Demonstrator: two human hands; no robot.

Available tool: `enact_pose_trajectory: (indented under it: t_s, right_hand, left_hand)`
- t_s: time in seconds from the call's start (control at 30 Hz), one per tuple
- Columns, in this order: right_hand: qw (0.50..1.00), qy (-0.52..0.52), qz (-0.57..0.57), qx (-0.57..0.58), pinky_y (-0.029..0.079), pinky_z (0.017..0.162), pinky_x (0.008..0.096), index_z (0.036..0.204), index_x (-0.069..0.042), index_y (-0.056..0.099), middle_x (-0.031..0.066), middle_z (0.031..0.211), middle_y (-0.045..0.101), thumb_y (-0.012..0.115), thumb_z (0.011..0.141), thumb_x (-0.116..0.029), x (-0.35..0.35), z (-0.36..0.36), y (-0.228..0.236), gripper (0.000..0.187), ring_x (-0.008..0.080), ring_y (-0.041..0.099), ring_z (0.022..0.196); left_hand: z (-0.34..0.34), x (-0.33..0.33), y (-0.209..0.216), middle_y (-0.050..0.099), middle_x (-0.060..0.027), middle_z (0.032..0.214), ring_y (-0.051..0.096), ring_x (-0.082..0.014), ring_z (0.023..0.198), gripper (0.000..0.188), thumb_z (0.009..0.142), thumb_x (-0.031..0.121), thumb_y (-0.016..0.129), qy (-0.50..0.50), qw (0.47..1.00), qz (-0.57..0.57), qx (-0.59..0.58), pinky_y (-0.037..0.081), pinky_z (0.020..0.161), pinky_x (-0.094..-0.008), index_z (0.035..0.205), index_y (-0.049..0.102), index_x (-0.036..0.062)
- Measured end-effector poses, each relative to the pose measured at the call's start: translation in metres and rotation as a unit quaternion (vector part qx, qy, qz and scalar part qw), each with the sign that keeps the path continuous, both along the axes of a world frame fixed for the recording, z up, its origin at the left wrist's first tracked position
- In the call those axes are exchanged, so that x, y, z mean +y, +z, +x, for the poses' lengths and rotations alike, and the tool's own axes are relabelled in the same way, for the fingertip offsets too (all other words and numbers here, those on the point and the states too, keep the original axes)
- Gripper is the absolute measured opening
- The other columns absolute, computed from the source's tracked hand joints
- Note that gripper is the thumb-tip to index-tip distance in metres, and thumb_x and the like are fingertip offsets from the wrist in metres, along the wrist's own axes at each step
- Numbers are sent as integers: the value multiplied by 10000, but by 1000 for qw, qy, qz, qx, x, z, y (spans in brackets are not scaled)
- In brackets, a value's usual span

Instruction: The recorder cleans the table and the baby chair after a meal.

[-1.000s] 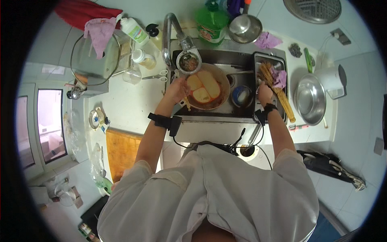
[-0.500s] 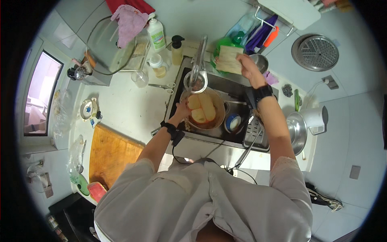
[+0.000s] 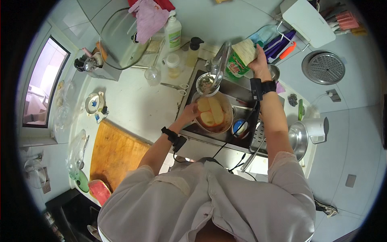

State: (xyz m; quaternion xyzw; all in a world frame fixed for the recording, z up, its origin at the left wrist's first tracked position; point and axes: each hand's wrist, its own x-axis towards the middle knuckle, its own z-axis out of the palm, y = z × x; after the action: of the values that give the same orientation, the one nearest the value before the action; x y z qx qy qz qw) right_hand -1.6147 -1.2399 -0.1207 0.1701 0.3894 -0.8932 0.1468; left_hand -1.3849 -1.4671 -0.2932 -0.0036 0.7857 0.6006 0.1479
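My left hand (image 3: 190,111) rests at the left rim of a round bowl (image 3: 231,117) in the sink, its fingertips partly hidden beside the food or sponge-like pieces. Several pale yellow oblong pieces (image 3: 217,111) lie in reddish liquid inside that bowl; their kind is unclear. At the back of the sink, my right hand (image 3: 259,62) is closed on the edge of a pale beige cloth (image 3: 244,51). This cloth covers the upper part of a green bottle (image 3: 237,67) standing behind the sink. The faucet (image 3: 220,66) hangs over a small strainer (image 3: 207,84) beside the bowl.
Scissors (image 3: 175,87), a clear cup (image 3: 152,76) and a lidded jar (image 3: 173,64) stand left of the sink (image 3: 193,84). A wooden cutting board (image 3: 117,151) lies at the near left. To the right sit a metal pot (image 3: 297,139) and a slotted tray (image 3: 259,135).
My right hand has moved farther away with the beige cloth, which now tilts against the green bottle. My left hand stays at the bowl's rim. The whole view has shifted slightly.
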Motion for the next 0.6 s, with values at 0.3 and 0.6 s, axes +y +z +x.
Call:
enact_pose_trajectory:
  t_s: [0.3,0.6]
  right_hand:
    - [962,83,257,37,486,660,309,1002,17,481,89,936,557,633,729,-205,58,83,-56,382,182,564,802]
    - [661,70,745,-58,417,746,349,1072,2,468,182,939,549,513,763,-386,280,218,-203,498,269,534,873]
  left_hand:
    - [-10,-19,45,563,-82,813,549,-147,759,226,886,97,312,-55,990,118,50,439,704,-272,1069,420,19]
    - [1,-4,30,573,-104,851,557,-175,811,294,839,-2,319,-21,984,176,-16,441,780,-281,1126,360,49]
